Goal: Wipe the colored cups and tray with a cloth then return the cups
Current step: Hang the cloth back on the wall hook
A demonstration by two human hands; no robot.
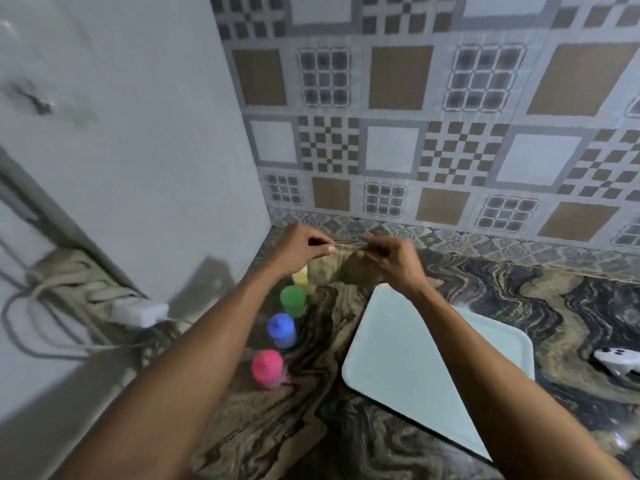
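Both my hands hold up a brownish cloth (pixel 341 268) by its top edge, above the back of the counter. My left hand (pixel 304 247) pinches its left corner and my right hand (pixel 388 258) pinches the right corner. The cloth hangs down between them. Under my left forearm a row of upside-down cups stands on the counter: yellow (pixel 300 279), green (pixel 292 299), blue (pixel 281 330) and pink (pixel 267 368). The pale blue tray (pixel 415 368) lies flat to their right, with nothing on it.
The marbled counter (pixel 311 410) meets a patterned tile wall (pixel 415 150) at the back and a plain wall (pixel 121 150) on the left. A white charger with cables (pixel 138 313) lies at the left. A white object (pixel 620 360) rests right of the tray.
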